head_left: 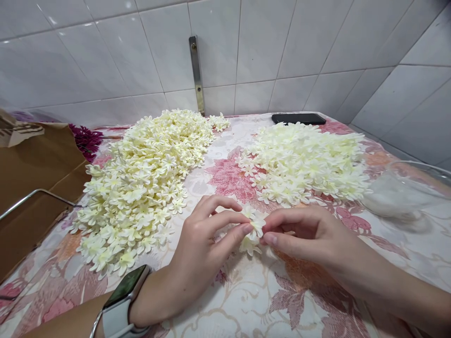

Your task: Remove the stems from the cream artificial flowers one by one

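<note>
Between my two hands is a small cluster of pale white-yellow flowers (256, 222), just above the table. My left hand (211, 234), a watch on its wrist, pinches the flowers from the left with thumb and forefinger. From the right, my right hand (306, 234) closes thumb and fingertips on the same cluster; exactly what its fingertips grip is partly hidden. A large heap of cream flowers (141, 183) lies to the left of my left hand. Beyond my right hand spreads a second heap of whiter flowers (310, 162).
A floral tablecloth (225, 305) covers the table. At the back lies a black phone (299, 119). A cardboard box (38, 173) and a bent metal rod (38, 191) stand at left, purple flowers (86, 141) behind. On the right is a clump of white fibre (391, 195). Tiled walls close the back and right.
</note>
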Available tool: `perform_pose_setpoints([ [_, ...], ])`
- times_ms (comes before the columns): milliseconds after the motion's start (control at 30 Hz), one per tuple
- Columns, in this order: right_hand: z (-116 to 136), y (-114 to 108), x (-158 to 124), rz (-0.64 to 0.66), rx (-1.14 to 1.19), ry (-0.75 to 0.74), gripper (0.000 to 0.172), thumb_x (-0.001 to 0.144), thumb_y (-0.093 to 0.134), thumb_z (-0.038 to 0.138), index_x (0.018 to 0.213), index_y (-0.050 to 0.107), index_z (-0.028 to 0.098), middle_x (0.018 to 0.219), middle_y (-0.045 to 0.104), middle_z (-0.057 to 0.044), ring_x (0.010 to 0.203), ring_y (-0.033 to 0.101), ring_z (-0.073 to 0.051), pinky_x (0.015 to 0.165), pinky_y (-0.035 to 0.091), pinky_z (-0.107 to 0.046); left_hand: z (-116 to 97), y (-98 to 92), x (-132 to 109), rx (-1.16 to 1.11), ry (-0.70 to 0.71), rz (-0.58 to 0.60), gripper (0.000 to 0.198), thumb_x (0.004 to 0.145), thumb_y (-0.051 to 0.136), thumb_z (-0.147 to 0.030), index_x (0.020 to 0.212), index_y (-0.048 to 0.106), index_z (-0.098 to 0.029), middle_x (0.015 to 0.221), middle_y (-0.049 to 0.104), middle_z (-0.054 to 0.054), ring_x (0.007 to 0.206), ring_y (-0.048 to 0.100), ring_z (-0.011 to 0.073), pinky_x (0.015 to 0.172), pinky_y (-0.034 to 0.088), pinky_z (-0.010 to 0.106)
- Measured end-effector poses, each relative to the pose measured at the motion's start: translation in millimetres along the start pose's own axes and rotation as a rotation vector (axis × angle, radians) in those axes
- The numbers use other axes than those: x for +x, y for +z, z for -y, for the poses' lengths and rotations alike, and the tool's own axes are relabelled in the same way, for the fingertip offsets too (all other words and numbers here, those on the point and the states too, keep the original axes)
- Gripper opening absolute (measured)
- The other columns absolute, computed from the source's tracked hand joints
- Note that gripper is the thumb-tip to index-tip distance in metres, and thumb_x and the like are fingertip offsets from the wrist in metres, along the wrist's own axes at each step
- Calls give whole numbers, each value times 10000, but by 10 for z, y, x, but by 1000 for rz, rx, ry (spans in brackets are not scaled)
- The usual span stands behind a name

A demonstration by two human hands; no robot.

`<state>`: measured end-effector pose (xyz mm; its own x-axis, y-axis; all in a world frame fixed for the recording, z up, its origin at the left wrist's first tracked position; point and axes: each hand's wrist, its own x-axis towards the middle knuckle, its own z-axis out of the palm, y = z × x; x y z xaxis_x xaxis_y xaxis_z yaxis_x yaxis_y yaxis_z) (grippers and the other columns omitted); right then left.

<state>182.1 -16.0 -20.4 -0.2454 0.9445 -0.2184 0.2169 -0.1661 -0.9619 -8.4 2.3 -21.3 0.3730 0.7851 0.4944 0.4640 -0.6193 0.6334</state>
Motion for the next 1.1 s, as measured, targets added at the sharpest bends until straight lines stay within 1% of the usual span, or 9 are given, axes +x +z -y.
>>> perform_pose_setpoints([
  [100,1,2,1,3,4,6,185,739,676,389,757,701,207,706,633,-11,621,562,-136,525,423,-225,-12,-5,5,0,-2,4,83,797,637,-153,778,700,-204,874,646,33,836,614,170,743,492,284],
  [300,-14,-5,-6,7,12,-4,137,728,692,351,740,699,214,718,638,-2,647,581,-139,550,434,-221,-25,-11,7,-2,7,4,76,789,644,-144,771,697,-195,870,638,28,834,608,160,742,488,273],
  [500,3,-5,-1,4,-9,-20,155,755,666,374,750,704,224,729,648,-2,657,582,-136,563,434,-215,-19,-7,5,0,11,0,80,789,644,-135,777,700,-191,874,635,29,842,606,158,747,481,270],
  [633,33,2,-5,8,-22,-9,168,745,670,379,735,702,215,729,649,-11,656,582,-145,559,437,-222,-18,-9,5,5,4,4,77,791,644,-144,777,698,-197,875,637,33,843,607,165,749,483,277],
  [800,17,-3,-8,12,-18,-2,221,744,655,432,735,703,216,699,638,-15,622,566,-149,514,422,-226,-13,-4,-4,-1,6,-5,81,794,640,-149,776,696,-204,873,635,31,837,608,163,747,488,275],
  [933,-3,-8,-3,14,2,3,214,741,663,433,738,700,222,704,632,-3,621,555,-137,528,419,-221,-14,0,-6,-3,5,-7,85,791,642,-146,776,697,-208,873,636,30,840,607,167,745,490,281],
  [1100,9,3,4,32,42,44,223,745,660,430,719,686,211,654,580,7,565,505,-115,481,383,-210,-20,-3,-2,-1,8,-2,78,787,649,-143,778,702,-199,876,636,32,846,608,164,756,485,273],
])
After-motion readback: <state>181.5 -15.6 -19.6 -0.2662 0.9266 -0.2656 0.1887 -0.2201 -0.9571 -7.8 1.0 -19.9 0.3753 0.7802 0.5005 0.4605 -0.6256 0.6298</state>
